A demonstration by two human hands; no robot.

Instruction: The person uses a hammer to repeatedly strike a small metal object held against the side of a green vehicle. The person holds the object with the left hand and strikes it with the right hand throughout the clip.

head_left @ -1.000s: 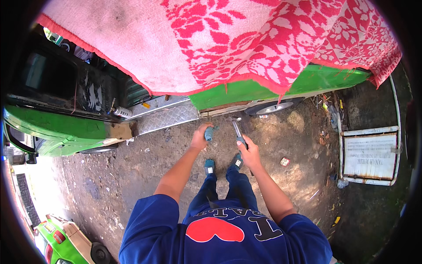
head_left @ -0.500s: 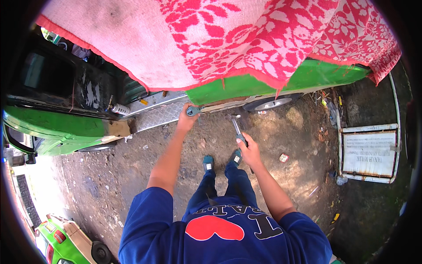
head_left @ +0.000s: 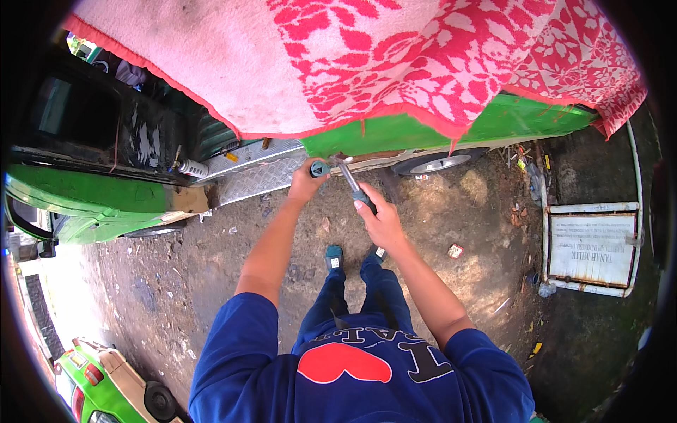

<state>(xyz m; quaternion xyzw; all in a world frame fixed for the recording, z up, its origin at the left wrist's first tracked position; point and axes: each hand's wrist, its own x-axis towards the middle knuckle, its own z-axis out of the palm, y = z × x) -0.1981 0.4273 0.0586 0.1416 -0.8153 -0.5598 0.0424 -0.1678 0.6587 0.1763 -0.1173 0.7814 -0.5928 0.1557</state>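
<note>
My left hand (head_left: 305, 185) is closed around a hand tool with a rounded grey-green handle (head_left: 319, 169). Its far end is hidden, so I cannot tell its exact kind. It sits by the lower edge of the green vehicle panel (head_left: 412, 132). In my right hand (head_left: 381, 215) is a hammer (head_left: 352, 180) with a metal shaft and a dark grip, fingers wrapped round the grip. The hammer's head lies close to the panel's lower edge, just right of the left hand's tool; whether they touch I cannot tell.
A pink and red patterned cloth (head_left: 395, 70) drapes over the vehicle. A metal tread-plate sill (head_left: 257, 180) carries a spray can (head_left: 193, 169) near its left end. A wheel (head_left: 441, 163) shows at right. A rusty white frame with a sign (head_left: 591, 243) stands on the right.
My right hand has swung the hammer up and left, bringing its head near the left hand's tool. My left hand has shifted slightly up and right.
</note>
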